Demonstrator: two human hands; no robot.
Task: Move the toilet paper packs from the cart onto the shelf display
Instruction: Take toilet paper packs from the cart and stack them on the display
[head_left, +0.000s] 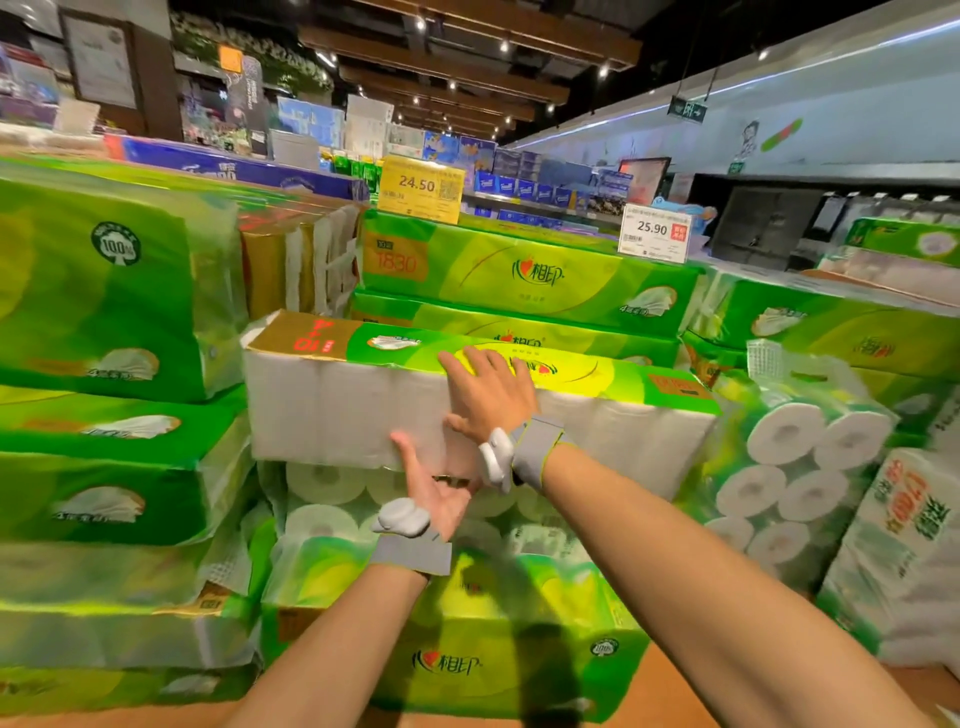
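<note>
Long green-topped toilet paper pack (332, 395) lying level atop stacked packs (467, 613).

The long toilet paper pack (467, 395) wears thin plastic film — glossy green and gold on top, clear along the side, where matt white paper rolls show. Neighbouring packs (524, 270) shine the same way. Grey cloth wristbands (535, 449) carry smooth white plastic pods; ceiling beams (457, 47) look wooden — dark, matt.

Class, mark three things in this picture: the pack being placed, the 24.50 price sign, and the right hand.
pack (332, 410), head view, white front side.
24.50 sign (420, 189), head view, middle of yellow card.
right hand (491, 392), head view, back of hand.
</note>
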